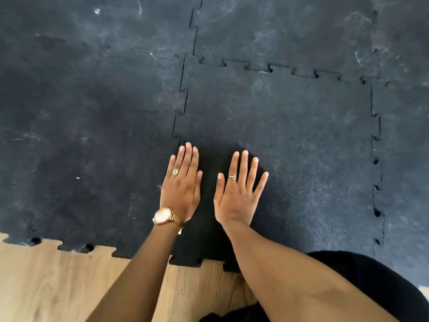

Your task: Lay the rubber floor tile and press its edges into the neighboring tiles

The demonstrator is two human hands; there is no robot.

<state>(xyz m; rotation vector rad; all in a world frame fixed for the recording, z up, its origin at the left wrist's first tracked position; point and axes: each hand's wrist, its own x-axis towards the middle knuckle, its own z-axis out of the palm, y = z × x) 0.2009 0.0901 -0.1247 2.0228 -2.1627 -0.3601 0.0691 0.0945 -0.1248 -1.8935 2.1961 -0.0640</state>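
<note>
A black rubber floor tile [290, 140] with puzzle-shaped edges lies flat among its neighbours. My left hand [182, 184] rests palm down, fingers together, on the tile's left seam where it meets the left neighbouring tile [88, 135]. Palm down as well, my right hand [239, 189] lies on the tile a little to the right, fingers spread. Both hands hold nothing. The seam along the tile's far edge [278, 68] and the one on its right edge [376, 159] show small open gaps at the tabs.
More black tiles [278, 26] cover the floor at the back and to the right. Bare wooden floor [58, 287] shows at the near left, past the toothed front edge of the tiles. My dark-clothed knee [371, 275] is at the lower right.
</note>
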